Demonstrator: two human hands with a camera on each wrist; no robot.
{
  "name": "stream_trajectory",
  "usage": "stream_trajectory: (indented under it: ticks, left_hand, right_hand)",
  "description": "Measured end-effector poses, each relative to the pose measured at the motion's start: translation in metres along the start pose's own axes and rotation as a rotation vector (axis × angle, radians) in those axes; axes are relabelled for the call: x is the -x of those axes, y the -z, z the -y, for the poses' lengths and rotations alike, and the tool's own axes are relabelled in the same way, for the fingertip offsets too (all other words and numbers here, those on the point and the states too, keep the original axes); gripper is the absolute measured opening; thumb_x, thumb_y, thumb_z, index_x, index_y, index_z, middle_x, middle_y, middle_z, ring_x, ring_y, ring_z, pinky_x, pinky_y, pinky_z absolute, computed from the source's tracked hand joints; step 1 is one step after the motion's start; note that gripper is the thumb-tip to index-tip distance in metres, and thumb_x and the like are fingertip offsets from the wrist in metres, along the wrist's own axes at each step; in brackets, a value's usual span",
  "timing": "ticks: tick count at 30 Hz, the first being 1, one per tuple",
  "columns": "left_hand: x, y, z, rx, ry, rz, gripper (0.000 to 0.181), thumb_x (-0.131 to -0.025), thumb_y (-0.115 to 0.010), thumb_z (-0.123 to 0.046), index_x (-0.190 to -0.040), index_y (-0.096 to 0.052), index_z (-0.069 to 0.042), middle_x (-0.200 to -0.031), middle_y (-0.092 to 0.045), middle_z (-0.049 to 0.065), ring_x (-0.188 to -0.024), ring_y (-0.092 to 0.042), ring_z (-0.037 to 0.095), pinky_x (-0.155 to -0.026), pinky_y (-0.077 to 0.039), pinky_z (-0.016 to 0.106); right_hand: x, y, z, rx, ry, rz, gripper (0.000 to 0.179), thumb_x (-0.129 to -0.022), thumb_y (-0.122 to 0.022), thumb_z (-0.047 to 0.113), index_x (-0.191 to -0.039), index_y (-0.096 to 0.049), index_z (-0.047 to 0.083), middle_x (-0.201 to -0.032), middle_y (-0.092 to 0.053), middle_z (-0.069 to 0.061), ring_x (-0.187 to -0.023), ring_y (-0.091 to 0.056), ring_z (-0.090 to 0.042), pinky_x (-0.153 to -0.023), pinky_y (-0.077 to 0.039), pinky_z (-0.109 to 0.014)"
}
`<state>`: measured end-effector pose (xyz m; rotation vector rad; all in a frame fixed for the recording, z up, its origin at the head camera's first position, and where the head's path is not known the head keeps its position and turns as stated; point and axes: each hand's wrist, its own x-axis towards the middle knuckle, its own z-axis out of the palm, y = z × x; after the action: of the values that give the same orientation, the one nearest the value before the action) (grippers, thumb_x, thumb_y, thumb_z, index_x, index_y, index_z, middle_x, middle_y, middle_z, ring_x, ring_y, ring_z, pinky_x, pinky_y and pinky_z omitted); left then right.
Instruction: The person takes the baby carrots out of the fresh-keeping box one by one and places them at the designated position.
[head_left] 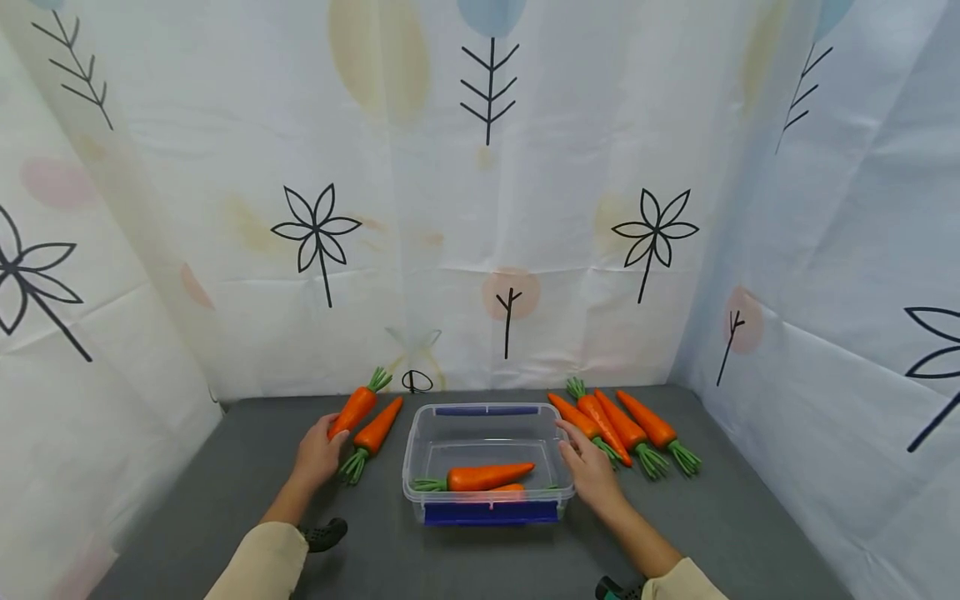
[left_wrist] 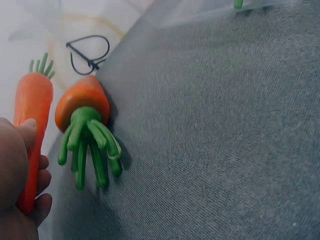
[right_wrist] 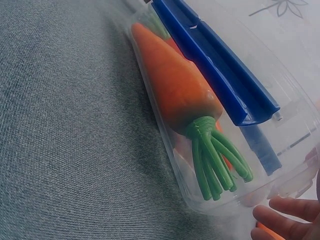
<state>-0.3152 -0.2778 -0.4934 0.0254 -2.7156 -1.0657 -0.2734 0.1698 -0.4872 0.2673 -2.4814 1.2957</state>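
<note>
- Nearest, woven grey cloth (head_left: 495, 567) covered the tabletop, cream sleeves (head_left: 262, 560) reaching over it.
- A clear plastic box (head_left: 480, 423) with a blue latch (head_left: 491, 512) stood mid-table, an artificial carrot (head_left: 487, 477) inside; the right wrist view showed a lower carrot (right_wrist: 172, 80) along the front wall, mostly latch-hidden from the head view.
- The right hand (head_left: 588, 473) lay with loosely extended fingers at the box's right side, contact unclear.
- The left hand (head_left: 318, 454) gripped a carrot (head_left: 356, 410), green top pointing away; a neighbouring carrot (head_left: 378, 427) lay just beside.
- Rightward, four carrots (head_left: 625, 423) lay grouped.
- Farthest hung flower-printed white fabric (head_left: 420, 183).
</note>
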Motion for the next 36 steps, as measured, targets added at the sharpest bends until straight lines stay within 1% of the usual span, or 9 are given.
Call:
stream_trajectory:
  ticks: [3, 6, 8, 11, 13, 16, 25, 32, 36]
  left_hand:
    - [0.000, -0.001, 0.005, -0.012, 0.020, -0.002, 0.046, -0.101, -0.051, -0.014, -0.137, -0.040, 0.012, -0.125, -0.050, 0.037, -0.103, -0.053, 0.044, -0.084, -0.041, 0.056]
    - [0.000, -0.003, 0.010, -0.017, 0.047, 0.003, 0.045, -0.100, -0.051, -0.012, -0.136, -0.040, 0.013, -0.127, -0.049, 0.038, -0.106, -0.052, 0.046, -0.089, -0.040, 0.057]
    - [-0.001, -0.004, 0.013, -0.028, 0.061, 0.011, 0.044, -0.100, -0.050, -0.012, -0.136, -0.040, 0.013, -0.129, -0.048, 0.038, -0.109, -0.051, 0.047, -0.091, -0.039, 0.058]
    - [-0.001, -0.005, 0.017, -0.041, 0.074, 0.029, 0.043, -0.100, -0.050, -0.011, -0.135, -0.042, 0.012, -0.131, -0.047, 0.037, -0.115, -0.048, 0.049, -0.095, -0.037, 0.059]
    - [-0.001, -0.005, 0.018, -0.048, 0.076, 0.034, 0.042, -0.100, -0.051, -0.011, -0.135, -0.043, 0.011, -0.132, -0.046, 0.037, -0.117, -0.046, 0.050, -0.097, -0.036, 0.060]
    - [0.001, -0.005, 0.018, -0.050, 0.073, 0.026, 0.042, -0.100, -0.051, -0.011, -0.135, -0.045, 0.011, -0.132, -0.048, 0.036, -0.118, -0.046, 0.051, -0.099, -0.034, 0.061]
    - [0.009, -0.001, 0.018, -0.009, 0.030, 0.002, 0.038, -0.098, -0.054, -0.011, -0.131, -0.051, 0.009, -0.120, -0.058, 0.033, -0.106, -0.055, 0.046, -0.087, -0.045, 0.056]
    - [0.006, 0.002, 0.019, 0.005, 0.039, -0.013, 0.038, -0.098, -0.057, -0.013, -0.130, -0.053, 0.007, -0.118, -0.059, 0.029, -0.105, -0.055, 0.043, -0.084, -0.046, 0.054]
    - [0.001, 0.005, 0.016, -0.006, 0.052, -0.016, 0.039, -0.098, -0.057, -0.015, -0.131, -0.054, 0.005, -0.120, -0.058, 0.028, -0.106, -0.055, 0.042, -0.084, -0.046, 0.054]
  right_hand:
    - [0.000, 0.000, 0.000, 0.008, -0.005, -0.005, 0.036, -0.100, -0.053, 0.014, -0.136, -0.057, 0.011, -0.105, -0.069, -0.016, -0.086, -0.063, -0.026, -0.070, -0.051, -0.042]
    - [-0.001, -0.001, 0.000, -0.005, -0.019, 0.003, 0.036, -0.100, -0.053, 0.014, -0.136, -0.057, 0.011, -0.097, -0.067, -0.015, -0.074, -0.058, -0.021, -0.062, -0.046, -0.036]
    - [-0.002, -0.001, 0.000, -0.012, -0.027, 0.009, 0.036, -0.100, -0.053, 0.014, -0.136, -0.057, 0.011, -0.098, -0.067, -0.015, -0.071, -0.055, -0.019, -0.061, -0.045, -0.034]
    - [-0.002, 0.000, 0.001, -0.018, -0.031, 0.016, 0.036, -0.100, -0.053, 0.013, -0.136, -0.056, 0.010, -0.099, -0.067, -0.016, -0.072, -0.056, -0.019, -0.062, -0.045, -0.035]
    - [-0.002, 0.000, 0.001, -0.010, -0.027, 0.012, 0.036, -0.100, -0.053, 0.013, -0.136, -0.056, 0.010, -0.102, -0.069, -0.016, -0.077, -0.058, -0.020, -0.065, -0.047, -0.036]
    - [-0.002, 0.000, 0.001, 0.002, -0.021, 0.006, 0.036, -0.100, -0.053, 0.013, -0.136, -0.057, 0.010, -0.102, -0.069, -0.015, -0.078, -0.059, -0.022, -0.066, -0.047, -0.037]
    - [-0.002, -0.001, -0.001, 0.007, -0.012, 0.006, 0.036, -0.100, -0.053, 0.014, -0.136, -0.056, 0.010, -0.098, -0.068, -0.013, -0.074, -0.056, -0.019, -0.062, -0.045, -0.035]
    - [-0.002, 0.001, 0.000, -0.001, -0.011, 0.026, 0.037, -0.101, -0.052, 0.014, -0.137, -0.055, 0.009, -0.075, -0.052, -0.003, -0.062, -0.046, -0.016, -0.054, -0.038, -0.029]
    - [-0.001, 0.000, 0.000, 0.001, -0.007, 0.011, 0.037, -0.100, -0.053, 0.014, -0.137, -0.056, 0.009, -0.079, -0.059, -0.006, -0.067, -0.049, -0.017, -0.056, -0.040, -0.031]
